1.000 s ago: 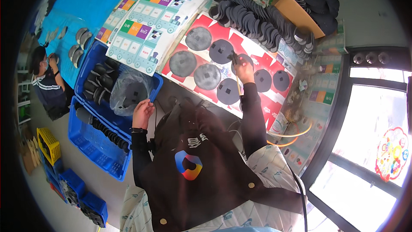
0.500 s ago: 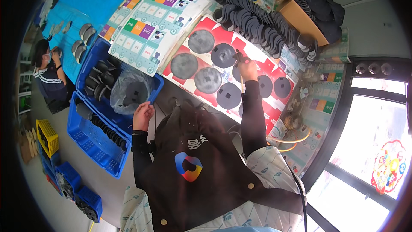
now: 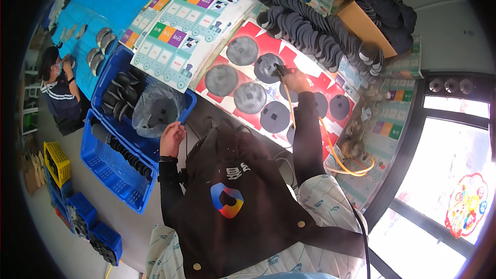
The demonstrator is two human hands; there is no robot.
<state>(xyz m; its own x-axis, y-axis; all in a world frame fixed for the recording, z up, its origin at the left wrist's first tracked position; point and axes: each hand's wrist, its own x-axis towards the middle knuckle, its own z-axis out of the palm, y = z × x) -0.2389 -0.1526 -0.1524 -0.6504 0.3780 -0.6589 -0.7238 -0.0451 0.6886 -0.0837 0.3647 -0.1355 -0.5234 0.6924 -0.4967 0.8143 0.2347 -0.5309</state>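
My right hand point(image 3: 295, 80) is closed around a dark spray gun point(image 3: 279, 70) with an orange hose point(image 3: 336, 152) trailing from it. Its tip is over the right part of a black round disc point(image 3: 266, 66), which carries a patchy whitish film. Other discs lie on the red and white board: greyish ones, such as the left disc point(image 3: 221, 80), and darker ones, such as the near disc point(image 3: 275, 117). My left hand point(image 3: 172, 138) is beside a blue crate's corner, fingertips pinched together; whether they hold anything is unclear. A clear plastic bag point(image 3: 147, 113) lies in that crate, close to these fingers.
Rows of dark curved pieces point(image 3: 305, 26) line the board's far side, near a cardboard box point(image 3: 364, 18). Printed sheets point(image 3: 173, 36) cover the table to the left. A lower blue crate point(image 3: 119, 175) stands below. Another person point(image 3: 59, 88) works at the far left.
My right hand has shifted slightly left and down with the spray gun, and the hose has swung. The disc beneath has turned whiter. My left hand stays in place.
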